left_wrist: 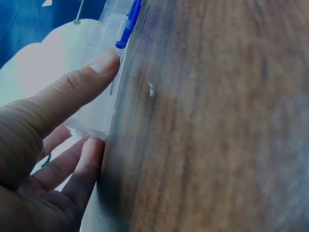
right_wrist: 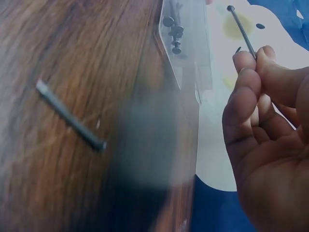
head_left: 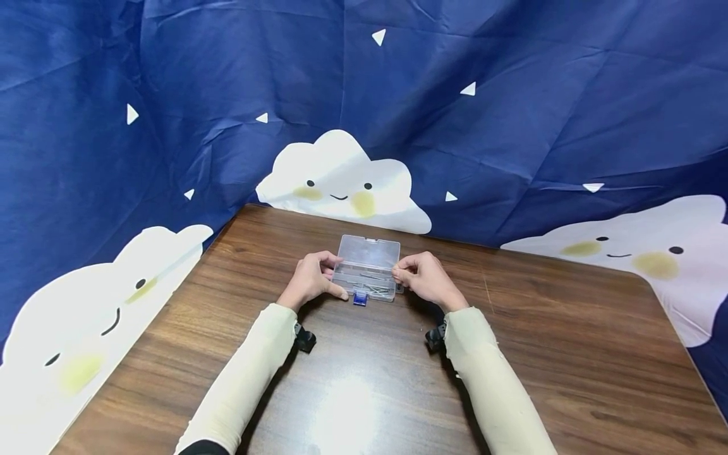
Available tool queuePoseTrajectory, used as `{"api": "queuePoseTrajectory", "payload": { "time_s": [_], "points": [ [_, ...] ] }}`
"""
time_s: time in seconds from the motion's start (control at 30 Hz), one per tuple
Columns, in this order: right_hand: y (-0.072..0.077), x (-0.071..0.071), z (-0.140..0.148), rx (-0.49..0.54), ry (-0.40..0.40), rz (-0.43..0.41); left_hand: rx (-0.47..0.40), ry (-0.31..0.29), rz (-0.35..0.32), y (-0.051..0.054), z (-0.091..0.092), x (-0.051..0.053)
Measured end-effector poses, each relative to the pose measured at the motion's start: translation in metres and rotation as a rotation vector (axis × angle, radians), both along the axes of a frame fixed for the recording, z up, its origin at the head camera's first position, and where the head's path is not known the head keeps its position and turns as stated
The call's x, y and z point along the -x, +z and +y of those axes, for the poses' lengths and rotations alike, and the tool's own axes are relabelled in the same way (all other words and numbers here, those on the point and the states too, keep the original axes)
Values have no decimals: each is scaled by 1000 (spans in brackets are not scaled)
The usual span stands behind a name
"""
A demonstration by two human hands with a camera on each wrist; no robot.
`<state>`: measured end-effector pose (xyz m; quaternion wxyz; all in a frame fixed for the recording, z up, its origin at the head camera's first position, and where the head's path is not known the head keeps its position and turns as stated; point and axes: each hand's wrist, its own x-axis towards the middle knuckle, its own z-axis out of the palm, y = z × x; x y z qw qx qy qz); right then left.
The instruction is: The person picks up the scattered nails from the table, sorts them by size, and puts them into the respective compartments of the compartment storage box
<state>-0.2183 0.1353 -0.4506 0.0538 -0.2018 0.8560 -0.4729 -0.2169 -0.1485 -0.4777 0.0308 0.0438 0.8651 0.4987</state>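
Observation:
A clear plastic box (head_left: 348, 279) stands on the table with its lid (head_left: 370, 250) raised at the back. Several nails (right_wrist: 176, 35) lie inside it, and a blue latch (head_left: 360, 299) hangs at its front. My left hand (head_left: 311, 278) holds the box's left end, thumb against the front wall and fingers at the side, as the left wrist view shows. Between thumb and forefinger, my right hand (head_left: 422, 278) pinches a nail (right_wrist: 240, 30) by the box's right end, its head sticking up. Another nail (right_wrist: 71, 117) appears on the table in the right wrist view.
The brown wooden table (head_left: 540, 354) stretches out on both sides of the box. Behind it hangs a dark blue cloth (head_left: 398, 107) printed with white clouds. A black wrist camera (head_left: 304, 339) sits by the left sleeve, another (head_left: 435, 339) by the right.

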Motion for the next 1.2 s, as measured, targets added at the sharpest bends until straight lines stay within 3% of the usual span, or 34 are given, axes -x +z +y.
{"api": "queuePoseTrajectory", "payload": {
  "time_s": [0.27,0.53,0.8,0.97,1.2],
  "points": [
    [0,3,-9,-16,-52,24,3,-5,-10,-1,0,0],
    [-1,6,-19,-111,-131,122,1,-2,-3,-1,0,1],
    [2,5,-33,-220,-144,160,-4,-7,-1,-1,-1,2],
    [3,6,-34,-246,-173,171,-15,-7,-3,0,-1,1],
    [1,5,-37,-273,-149,160,-19,-12,0,-1,-1,1]
  ]
}}
